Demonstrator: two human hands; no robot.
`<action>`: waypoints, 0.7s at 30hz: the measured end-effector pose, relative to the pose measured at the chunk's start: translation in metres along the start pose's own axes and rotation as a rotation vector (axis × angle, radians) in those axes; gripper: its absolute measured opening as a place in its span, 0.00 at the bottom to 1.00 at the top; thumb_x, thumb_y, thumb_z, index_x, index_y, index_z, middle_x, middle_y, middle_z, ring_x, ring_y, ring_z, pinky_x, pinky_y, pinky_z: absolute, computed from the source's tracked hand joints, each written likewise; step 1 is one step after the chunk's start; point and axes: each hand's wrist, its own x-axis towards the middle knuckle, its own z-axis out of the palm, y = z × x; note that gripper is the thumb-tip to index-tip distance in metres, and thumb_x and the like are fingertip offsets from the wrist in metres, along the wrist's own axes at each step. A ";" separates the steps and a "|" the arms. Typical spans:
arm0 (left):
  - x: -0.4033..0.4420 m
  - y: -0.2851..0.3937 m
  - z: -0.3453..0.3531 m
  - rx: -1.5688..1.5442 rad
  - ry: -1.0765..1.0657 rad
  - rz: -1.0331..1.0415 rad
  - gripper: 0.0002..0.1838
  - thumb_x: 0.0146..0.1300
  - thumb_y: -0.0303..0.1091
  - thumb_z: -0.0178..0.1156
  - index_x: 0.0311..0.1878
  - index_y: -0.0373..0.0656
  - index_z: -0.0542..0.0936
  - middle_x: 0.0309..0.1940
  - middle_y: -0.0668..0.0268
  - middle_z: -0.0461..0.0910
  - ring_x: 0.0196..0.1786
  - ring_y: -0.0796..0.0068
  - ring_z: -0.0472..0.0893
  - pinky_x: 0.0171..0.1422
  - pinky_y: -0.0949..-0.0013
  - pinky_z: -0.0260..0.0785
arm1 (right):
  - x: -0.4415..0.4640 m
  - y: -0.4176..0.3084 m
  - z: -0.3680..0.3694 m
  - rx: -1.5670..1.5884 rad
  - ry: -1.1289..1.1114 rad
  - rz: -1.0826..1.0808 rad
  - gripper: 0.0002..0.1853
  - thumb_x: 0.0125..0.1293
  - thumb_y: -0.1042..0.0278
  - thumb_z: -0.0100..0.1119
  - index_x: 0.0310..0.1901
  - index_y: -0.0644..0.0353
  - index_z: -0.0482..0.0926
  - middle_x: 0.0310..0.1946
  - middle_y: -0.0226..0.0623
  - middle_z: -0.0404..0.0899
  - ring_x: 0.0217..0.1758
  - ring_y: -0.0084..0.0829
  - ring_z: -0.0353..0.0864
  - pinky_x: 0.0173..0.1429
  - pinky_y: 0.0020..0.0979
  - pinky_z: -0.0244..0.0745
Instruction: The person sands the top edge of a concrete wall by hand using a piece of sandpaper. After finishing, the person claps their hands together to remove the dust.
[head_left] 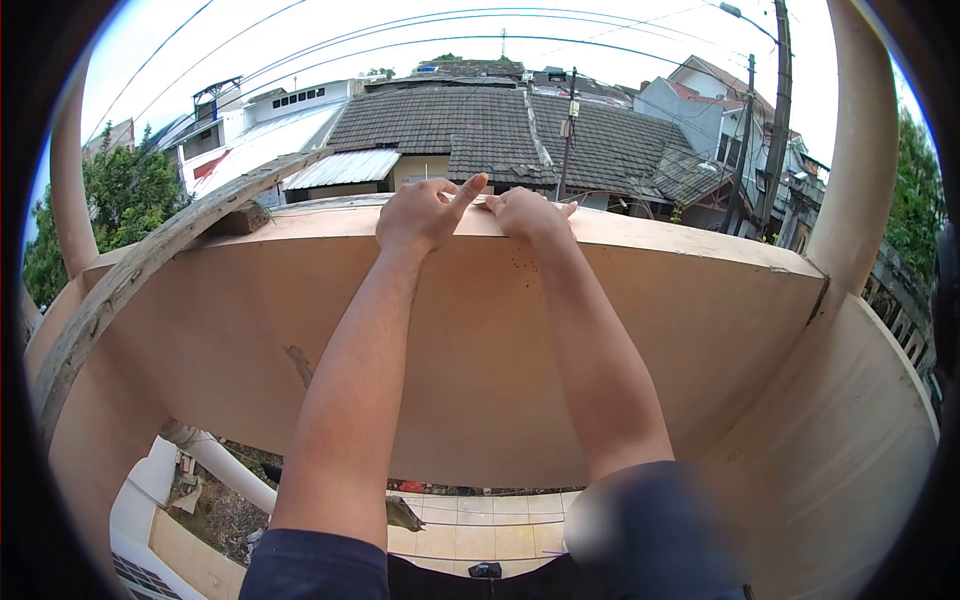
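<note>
Left hand (415, 212): fingers curled on the ledge (680, 240), thumb lifted apart. Right hand (530, 214): fingers bent low over the same ledge, beside the left; whether either pinches anything cannot be determined. Ledge smooth, peach-painted; weathered plank (150, 260) slants at left. Beyond, ridged grey roof tiles (440, 120).

I see bright daylight from a white sky (420, 25), curved fisheye edges ringed in black, and a blurred patch over the right sleeve (650, 530).

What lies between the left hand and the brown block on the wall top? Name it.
Head view: bare wall top, no object seen on it, between left hand and brown block.
</note>
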 end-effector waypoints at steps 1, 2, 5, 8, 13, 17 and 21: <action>0.000 0.002 -0.001 0.000 -0.003 -0.001 0.58 0.57 0.96 0.40 0.61 0.53 0.90 0.53 0.62 0.91 0.61 0.61 0.88 0.64 0.52 0.80 | 0.004 0.000 0.004 -0.053 0.023 0.039 0.31 0.83 0.32 0.42 0.70 0.39 0.83 0.70 0.42 0.82 0.78 0.47 0.74 0.84 0.69 0.46; -0.001 0.003 -0.003 0.003 -0.016 -0.003 0.57 0.57 0.96 0.40 0.61 0.54 0.90 0.53 0.62 0.91 0.61 0.61 0.88 0.64 0.52 0.80 | 0.008 -0.001 0.006 -0.107 0.044 0.075 0.31 0.83 0.32 0.42 0.70 0.40 0.83 0.70 0.42 0.82 0.79 0.47 0.74 0.83 0.72 0.42; -0.002 -0.001 -0.002 0.015 -0.021 -0.001 0.57 0.57 0.96 0.40 0.60 0.55 0.90 0.53 0.62 0.91 0.60 0.61 0.88 0.63 0.52 0.80 | 0.013 0.020 -0.004 0.114 -0.156 -0.140 0.33 0.82 0.31 0.44 0.71 0.45 0.83 0.69 0.43 0.83 0.77 0.48 0.75 0.83 0.59 0.56; -0.001 0.002 -0.003 0.010 -0.020 0.004 0.57 0.57 0.96 0.39 0.60 0.55 0.90 0.53 0.62 0.91 0.60 0.61 0.89 0.62 0.52 0.81 | 0.020 0.026 -0.007 0.252 -0.245 -0.242 0.32 0.82 0.32 0.47 0.72 0.45 0.82 0.70 0.43 0.82 0.77 0.49 0.75 0.80 0.46 0.66; -0.002 0.003 -0.004 0.019 -0.057 -0.020 0.56 0.57 0.96 0.40 0.59 0.56 0.90 0.52 0.63 0.92 0.60 0.61 0.89 0.62 0.52 0.81 | 0.006 0.001 0.008 -0.014 0.052 0.008 0.29 0.83 0.34 0.45 0.71 0.40 0.83 0.66 0.45 0.84 0.73 0.48 0.79 0.79 0.49 0.67; -0.002 -0.001 0.001 0.011 0.010 0.006 0.55 0.58 0.95 0.41 0.58 0.55 0.90 0.51 0.63 0.91 0.60 0.61 0.88 0.64 0.52 0.80 | -0.003 0.008 -0.005 0.123 -0.092 -0.152 0.30 0.83 0.33 0.45 0.69 0.41 0.85 0.64 0.44 0.86 0.72 0.47 0.81 0.75 0.49 0.71; 0.001 -0.003 0.003 0.042 0.063 0.028 0.61 0.55 0.97 0.38 0.68 0.54 0.85 0.62 0.65 0.87 0.69 0.66 0.83 0.70 0.53 0.79 | -0.003 0.012 -0.008 0.227 -0.130 -0.229 0.31 0.83 0.33 0.44 0.67 0.45 0.86 0.65 0.45 0.86 0.73 0.48 0.80 0.81 0.55 0.63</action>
